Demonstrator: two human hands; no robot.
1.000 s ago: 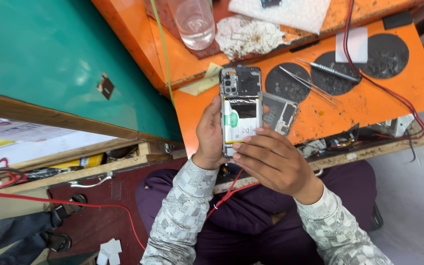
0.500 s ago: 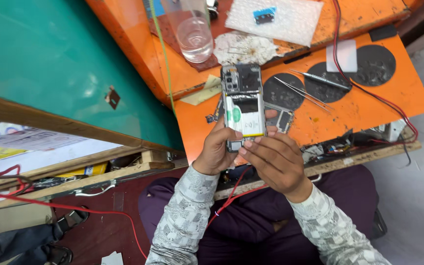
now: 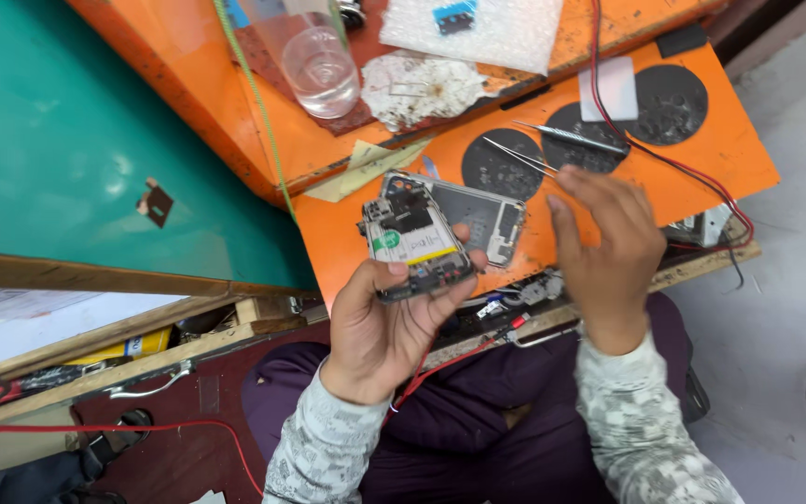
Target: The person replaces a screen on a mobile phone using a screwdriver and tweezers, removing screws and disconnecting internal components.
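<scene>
Between the left hand (image 3: 380,322) fingers, 1 opened phone (image 3: 414,241) is gripped; right hand (image 3: 608,247) fingertips hide the tweezers (image 3: 518,156) ends, grasp unclear.

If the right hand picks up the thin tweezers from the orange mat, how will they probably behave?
The tweezers look thin and metal, so probably light and springy. Their fine tips seem easy to bend. Lying flat on the mat, they should not roll, but may slip from the right hand.

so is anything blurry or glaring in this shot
Head view: the right hand looks slightly motion-smeared near the tweezers; the opened phone in the left hand stays sharp; soft glare patches sit on the green board; the lighting is even, with faint shadows.
</scene>
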